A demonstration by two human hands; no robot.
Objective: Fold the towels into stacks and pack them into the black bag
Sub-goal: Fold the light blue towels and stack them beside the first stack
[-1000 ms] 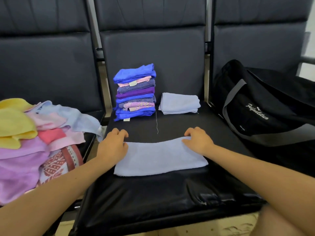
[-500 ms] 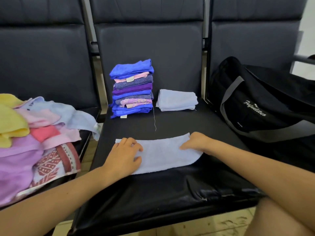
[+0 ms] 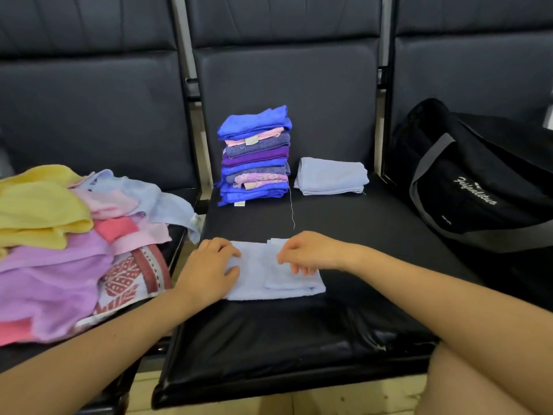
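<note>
Light blue towel (image 3: pixel 270 272) flat on the front of the middle black seat (image 3: pixel 344 235), right end doubled over the middle, a neat smaller flap lying on top. Left hand (image 3: pixel 209 266) spread on the towel's left end, fingers straight and pressing down, likely pinning the cloth so that the fold stays square. Right hand (image 3: pixel 311 253) over the folded flap, fingers loosely curled and seemingly gripping nothing, fingertips just at the flap's edge. Further back on the same seat, a tall stack of folded towels (image 3: pixel 256 157) in blues, purples and pink, and just beside it to the right a folded pale blue towel (image 3: pixel 330 176), probably the start of a second stack. On the left seat, a loose heap of unfolded towels (image 3: pixel 68 235), yellow, pink, lilac and patterned, within easy reach. On the right seat, the black bag (image 3: pixel 466 187), apart from the stacks. Packing apparently not begun; folding well short of done.
</note>
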